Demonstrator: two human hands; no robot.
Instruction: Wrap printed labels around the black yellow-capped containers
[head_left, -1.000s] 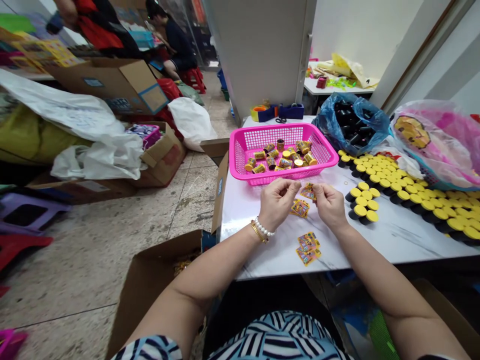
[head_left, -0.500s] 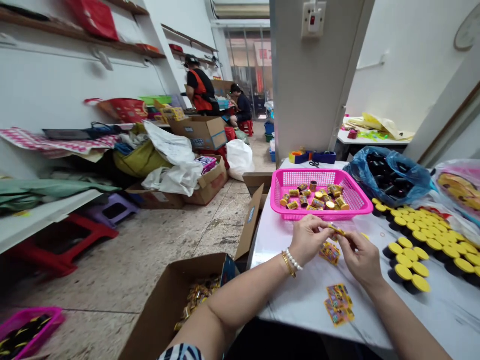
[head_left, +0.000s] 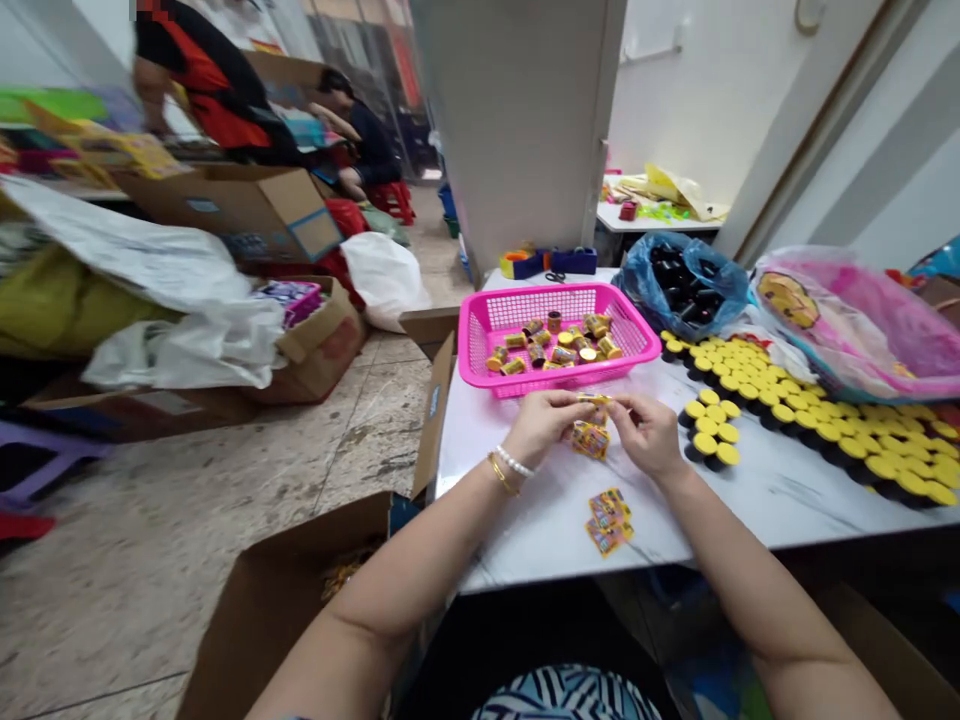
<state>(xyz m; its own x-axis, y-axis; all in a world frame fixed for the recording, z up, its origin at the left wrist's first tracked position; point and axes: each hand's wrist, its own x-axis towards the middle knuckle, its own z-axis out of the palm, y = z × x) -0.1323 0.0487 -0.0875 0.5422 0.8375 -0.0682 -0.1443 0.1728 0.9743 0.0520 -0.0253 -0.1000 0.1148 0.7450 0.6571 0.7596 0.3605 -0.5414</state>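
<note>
My left hand and my right hand meet over the white table, just in front of a pink basket. Their fingertips pinch opposite ends of a small yellow printed label; whether anything is behind it, I cannot tell. Right below lies a stack of colourful labels, and closer to me rests a second, fanned-out pile of labels. The basket holds several small jars wrapped in yellow print, some tipped over.
Rows of black jars with yellow lids cover the table's right side. Behind them sit a blue bag of black jars and a pink plastic bag. An open carton stands at my left. Two people work in the background.
My view has swung right and downward, so the basket and hands appear further left. Both hands still grip the label, now held flatter and more spread between them.
</note>
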